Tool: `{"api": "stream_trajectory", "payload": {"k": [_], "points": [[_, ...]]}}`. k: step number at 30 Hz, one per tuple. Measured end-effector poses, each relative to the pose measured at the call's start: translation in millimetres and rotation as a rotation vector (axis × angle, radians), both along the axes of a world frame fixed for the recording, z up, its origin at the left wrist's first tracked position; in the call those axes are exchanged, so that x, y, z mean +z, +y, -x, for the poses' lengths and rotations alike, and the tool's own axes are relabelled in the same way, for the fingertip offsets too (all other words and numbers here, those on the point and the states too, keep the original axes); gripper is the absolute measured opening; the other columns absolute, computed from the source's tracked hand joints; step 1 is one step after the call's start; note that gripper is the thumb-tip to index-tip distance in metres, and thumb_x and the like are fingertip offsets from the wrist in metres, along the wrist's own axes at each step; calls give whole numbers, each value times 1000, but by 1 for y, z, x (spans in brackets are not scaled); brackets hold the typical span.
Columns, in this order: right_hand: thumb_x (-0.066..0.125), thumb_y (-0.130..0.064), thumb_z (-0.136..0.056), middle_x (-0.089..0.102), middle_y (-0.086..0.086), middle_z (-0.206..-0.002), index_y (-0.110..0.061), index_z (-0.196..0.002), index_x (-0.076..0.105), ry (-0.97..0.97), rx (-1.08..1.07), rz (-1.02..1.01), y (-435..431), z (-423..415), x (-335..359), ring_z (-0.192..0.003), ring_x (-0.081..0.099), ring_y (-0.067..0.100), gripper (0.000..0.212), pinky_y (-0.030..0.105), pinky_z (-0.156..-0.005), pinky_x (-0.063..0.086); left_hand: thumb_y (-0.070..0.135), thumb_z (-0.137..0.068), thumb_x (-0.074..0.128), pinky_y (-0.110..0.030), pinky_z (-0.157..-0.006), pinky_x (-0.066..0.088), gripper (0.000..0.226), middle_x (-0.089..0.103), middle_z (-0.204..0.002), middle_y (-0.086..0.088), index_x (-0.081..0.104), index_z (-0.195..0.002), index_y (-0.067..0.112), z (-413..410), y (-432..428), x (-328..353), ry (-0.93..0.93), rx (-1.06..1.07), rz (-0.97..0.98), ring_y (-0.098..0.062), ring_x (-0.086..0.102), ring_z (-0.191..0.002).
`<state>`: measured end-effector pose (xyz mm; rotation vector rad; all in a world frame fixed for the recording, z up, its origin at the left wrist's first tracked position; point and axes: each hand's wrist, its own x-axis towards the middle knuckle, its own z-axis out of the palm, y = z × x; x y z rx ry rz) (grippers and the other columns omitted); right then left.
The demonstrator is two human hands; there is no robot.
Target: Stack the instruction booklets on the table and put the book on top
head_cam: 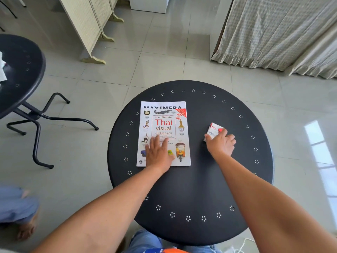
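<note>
Left hand (158, 152) is flat and open, palm down on the book (164, 133), which sits on a bigger booklet (162, 104) with only its top strip peeking out. Right hand (221, 143) has its fingers curled over a small folded booklet (213, 130) off to the right on the round black surface (191, 189), well apart from the pile. Looks to me like that little one has to go under the book, so lifting the book could drag the big booklet crooked, or the slick paper slips away.
</note>
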<state>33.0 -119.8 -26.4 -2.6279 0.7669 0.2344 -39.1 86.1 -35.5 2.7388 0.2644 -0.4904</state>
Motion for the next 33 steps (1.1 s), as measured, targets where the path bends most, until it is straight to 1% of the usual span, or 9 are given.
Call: {"api": "stream_trajectory", "payload": {"k": [5, 8, 10, 11, 15, 18, 22, 28, 33], "points": [[61, -56, -84, 44, 19, -136, -11, -147, 30, 31, 61, 12, 0, -2, -10, -124, 41, 37, 82, 45, -101, 39, 50, -90, 54, -51, -122, 1, 82, -1, -165, -12, 9, -155, 26, 3, 1, -6, 21, -30, -47, -32, -7, -152], [59, -39, -88, 45, 19, -134, -9, -148, 28, 21, 87, 27, -2, -2, -13, -123, 41, 37, 74, 43, -98, 40, 51, -92, 49, -50, -121, -3, 83, -7, -166, -11, 2, -156, 27, 3, 0, -9, 48, -50, -79, -31, -12, -151], [57, -28, -89, 44, 19, -134, -10, -148, 28, 17, 82, -29, -3, 0, -11, -123, 39, 37, 68, 42, -97, 41, 52, -93, 46, -50, -121, -4, 83, -11, -165, -11, -3, -156, 27, 4, 0, -10, 61, -61, -95, -31, -15, -151], [56, -26, -89, 43, 19, -133, -11, -148, 28, 13, 82, -69, -2, 3, -10, -123, 38, 36, 67, 42, -95, 42, 52, -94, 44, -50, -121, -5, 83, -12, -165, -11, -4, -156, 27, 5, 1, -10, 68, -64, -100, -31, -16, -151], [54, -28, -89, 46, 15, -123, -15, -142, 33, -45, 242, -127, 7, 39, -9, -117, 39, 33, 59, 38, -87, 42, 54, -95, 42, -49, -121, -6, 82, -14, -165, -11, -7, -156, 27, 5, 1, -12, 63, -70, -113, -30, -18, -150], [55, -28, -89, 48, 13, -119, -15, -140, 36, -50, 320, -140, 12, 70, -12, -112, 41, 31, 56, 38, -89, 44, 54, -95, 39, -50, -122, -6, 82, -16, -165, -10, -8, -156, 27, 5, 0, -12, 75, -78, -131, -30, -19, -150], [57, -29, -90, 49, 14, -119, -12, -140, 38, -38, 324, -95, 11, 86, -16, -108, 43, 30, 56, 37, -93, 44, 55, -95, 38, -49, -121, -6, 82, -16, -165, -10, -9, -156, 27, 5, 1, -13, 73, -86, -129, -30, -19, -150], [60, -34, -90, 49, 13, -123, -13, -137, 40, -27, 357, -54, 9, 87, -14, -108, 45, 30, 55, 38, -96, 43, 56, -95, 37, -48, -120, -8, 81, -17, -164, -10, -10, -155, 28, 6, 2, -15, 81, -87, -127, -29, -20, -150], [58, -40, -91, 47, 13, -129, -15, -142, 36, -41, 362, -31, 10, 87, -11, -114, 44, 30, 61, 38, -98, 43, 56, -96, 36, -48, -119, -10, 81, -20, -164, -10, -13, -155, 28, 7, 2, -18, 60, -97, -136, -29, -23, -149]]}}
